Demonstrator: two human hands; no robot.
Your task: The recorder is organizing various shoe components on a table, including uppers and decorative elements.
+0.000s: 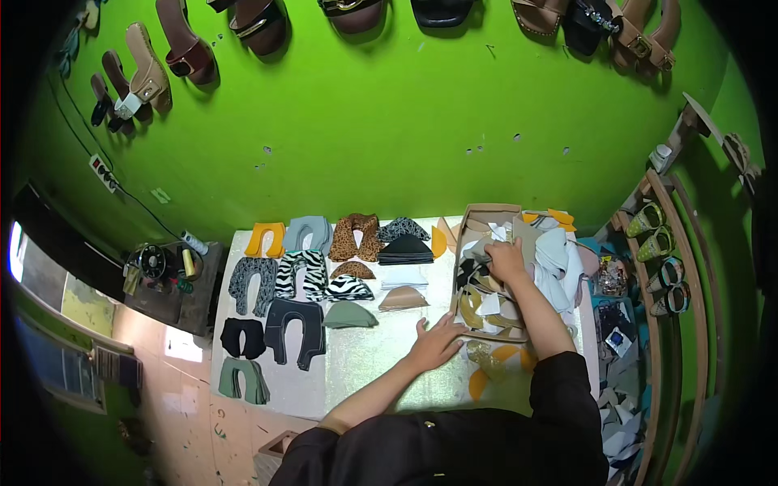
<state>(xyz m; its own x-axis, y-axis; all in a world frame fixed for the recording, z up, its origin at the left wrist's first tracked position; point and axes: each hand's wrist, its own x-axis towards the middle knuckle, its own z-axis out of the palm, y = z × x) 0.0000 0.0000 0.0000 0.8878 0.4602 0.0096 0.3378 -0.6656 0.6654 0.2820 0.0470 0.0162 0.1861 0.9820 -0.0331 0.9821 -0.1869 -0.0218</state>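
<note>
My right hand (507, 261) reaches into an open cardboard box (483, 214) at the table's right side and rests on the mixed fabric pieces (486, 306) inside; whether it grips one is hidden. Flat on the silvery table top (369, 356) lies my left hand (435, 342), fingers spread, just left of the box and holding nothing. Sorted stacks of shoe-upper pieces lie to the left: leopard print (354, 236), zebra print (301, 274), black (296, 332), grey (252, 283), green (243, 379) and yellow (266, 239).
Sandals (190, 53) hang on the green wall behind the table. A small side table with a sewing machine (152, 263) and thread spools stands at the left. A curved wooden rack (669, 267) with shoes and a heap of scraps (620, 421) are at the right.
</note>
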